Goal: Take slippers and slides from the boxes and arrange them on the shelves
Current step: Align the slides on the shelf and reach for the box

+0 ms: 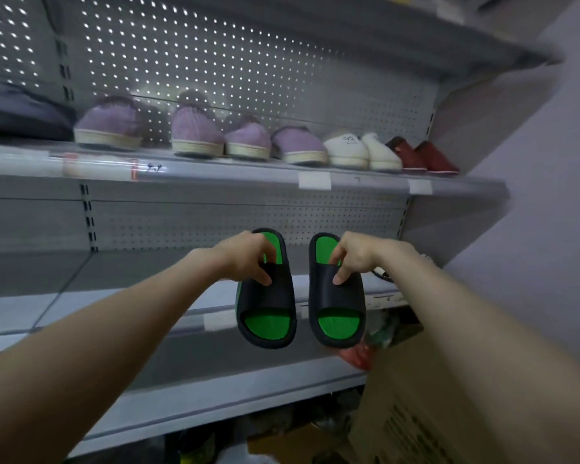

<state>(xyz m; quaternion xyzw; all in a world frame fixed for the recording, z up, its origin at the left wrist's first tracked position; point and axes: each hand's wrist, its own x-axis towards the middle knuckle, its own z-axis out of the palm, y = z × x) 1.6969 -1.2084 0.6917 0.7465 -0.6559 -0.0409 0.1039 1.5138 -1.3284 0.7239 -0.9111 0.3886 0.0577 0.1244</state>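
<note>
1. Left forearm [114,329] and right forearm [482,329] enter from the lower corners and reach toward the shelving
2. Box [416,413], cardboard, stands at lower right beside the right forearm; items at its upper edge are too blurred to identify
3. Left hand [248,259] pinches the strap of the left slide [272,296]: thumb on the strap's outer face, fingers tucked under it
4. Right hand [355,256] grips the right slide [339,299] in the same manner: thumb on top of the strap, fingers beneath
5. Both slides are black with green footbeds. Each hangs below its hand, heel end up, open toe end down, footbed facing the camera
6. The slides are side by side with a gap between them, not touching each other
7. The slides are held in front of the middle shelf [114,272], across its front edge; contact with the shelf cannot be determined
8. Upper shelf [248,170] carries a row: purple slippers [195,132], then white slippers [349,149], then red slippers [422,157] at the right end
9. A dark item [21,115] lies at the far left of the upper shelf, blurred
10. Pegboard [215,55] backs the unit
</note>
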